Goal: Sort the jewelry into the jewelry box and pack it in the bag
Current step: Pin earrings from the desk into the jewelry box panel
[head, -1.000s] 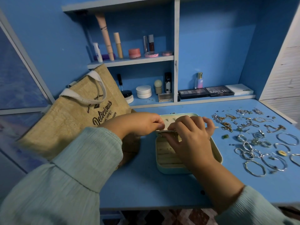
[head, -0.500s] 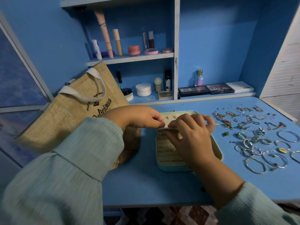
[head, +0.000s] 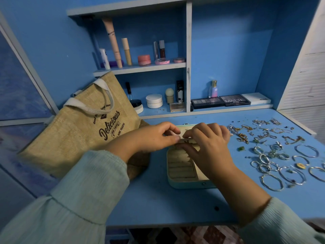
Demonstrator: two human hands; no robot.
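A blue table (head: 158, 205) carries an open jewelry box (head: 179, 173), the landmark of the scene, its pale lining and ring rolls showing. To the left of the box, touching distance from its corner, a jute bag (head: 84, 131) printed "Delicious" leans against the shelf unit (head: 188, 50), white handles up. To the right of the box, loose jewelry (head: 274, 155) lies spread on the table: silver bangles nearest the front edge, rings in the middle, tangled chains toward the back. Above the box's far end, the left hand (head: 153, 136) and the right hand (head: 209, 148) meet, both in pale green sleeves. The fingers of each hand are curled and pinch a pale flat strip (head: 184, 138) between them at the box's hinge side; whether a piece of jewelry is caught there too cannot be told. Behind the box, cosmetics and eyeshadow palettes (head: 219, 101) line the shelves.
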